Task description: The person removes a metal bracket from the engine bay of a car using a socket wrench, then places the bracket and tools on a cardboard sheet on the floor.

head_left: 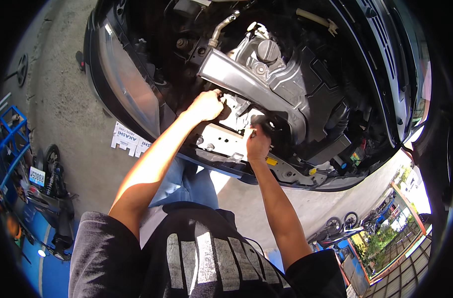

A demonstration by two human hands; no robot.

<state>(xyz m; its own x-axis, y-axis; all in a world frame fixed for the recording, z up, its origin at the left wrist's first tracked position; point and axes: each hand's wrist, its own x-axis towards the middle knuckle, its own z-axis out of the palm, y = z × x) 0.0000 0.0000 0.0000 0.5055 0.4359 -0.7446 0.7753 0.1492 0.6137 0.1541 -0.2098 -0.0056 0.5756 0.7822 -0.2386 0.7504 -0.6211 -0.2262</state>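
Note:
I lean over a car's engine bay. My left hand [208,105], its fingers curled closed, is at the near edge of a silver metal duct [246,79]; whatever its fingertips hold is too small to make out. To its right my right hand [258,144] is closed with fingers bent down at a dark gap, and its fingertips are partly hidden. Between the hands lie sunlit metal parts [234,111] below the duct. A pale metal crossmember [219,138] with bolts runs along the bay's front, beside my right hand.
A black oil filler cap [268,50] and a black engine cover [311,74] lie beyond the duct. The headlight [129,84] is at the left. A parked motorcycle [52,198] and a blue metal rack [10,129] stand farther left; more motorcycles [343,223] are at the lower right.

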